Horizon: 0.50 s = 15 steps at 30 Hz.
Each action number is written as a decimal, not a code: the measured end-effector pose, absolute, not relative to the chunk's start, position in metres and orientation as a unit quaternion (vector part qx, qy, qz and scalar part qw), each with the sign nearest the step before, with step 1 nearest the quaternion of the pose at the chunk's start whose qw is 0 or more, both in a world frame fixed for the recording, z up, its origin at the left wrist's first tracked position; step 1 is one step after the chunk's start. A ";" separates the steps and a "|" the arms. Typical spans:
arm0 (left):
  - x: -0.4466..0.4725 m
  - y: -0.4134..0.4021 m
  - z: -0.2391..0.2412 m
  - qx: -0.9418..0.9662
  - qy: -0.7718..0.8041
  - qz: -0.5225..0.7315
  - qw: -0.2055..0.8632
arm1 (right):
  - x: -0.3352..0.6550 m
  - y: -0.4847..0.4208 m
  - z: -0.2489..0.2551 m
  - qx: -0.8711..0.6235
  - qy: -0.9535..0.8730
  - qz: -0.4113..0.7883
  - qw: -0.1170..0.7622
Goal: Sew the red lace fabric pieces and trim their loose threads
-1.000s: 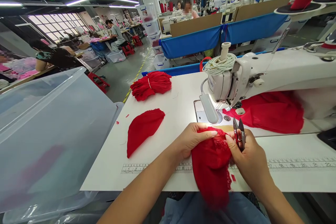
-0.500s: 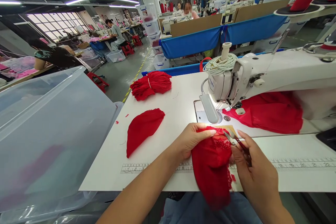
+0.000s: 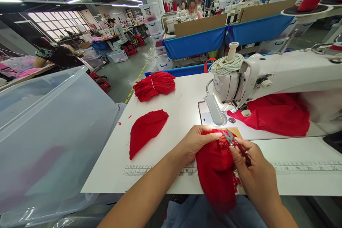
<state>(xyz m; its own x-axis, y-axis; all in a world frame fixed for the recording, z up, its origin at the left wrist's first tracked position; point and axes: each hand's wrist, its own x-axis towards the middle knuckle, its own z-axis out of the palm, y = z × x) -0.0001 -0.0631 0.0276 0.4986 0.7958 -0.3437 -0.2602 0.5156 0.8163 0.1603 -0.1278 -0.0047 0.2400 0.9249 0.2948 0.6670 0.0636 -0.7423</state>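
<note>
A red lace fabric piece (image 3: 215,164) hangs over the front edge of the white sewing table (image 3: 171,114). My left hand (image 3: 196,141) is closed on its upper left edge, thumb lying across the top. My right hand (image 3: 251,164) grips small thread snips (image 3: 232,139), blades pointing up-left onto the fabric's top edge. The white sewing machine (image 3: 256,82) stands just behind both hands.
A flat red cut piece (image 3: 146,130) and a tied red bundle (image 3: 155,86) lie on the table's left part. More red cloth (image 3: 278,114) sits under the machine arm. A clear plastic bin (image 3: 50,139) stands at left. Other people work at benches behind.
The snips in my right hand have tipped from upright to pointing up-left and moved onto the fabric's top edge. My left hand has kept its hold.
</note>
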 end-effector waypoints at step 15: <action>0.000 -0.064 0.029 0.382 0.369 0.334 0.779 | 0.161 -0.135 -0.020 -0.655 -0.613 0.089 0.433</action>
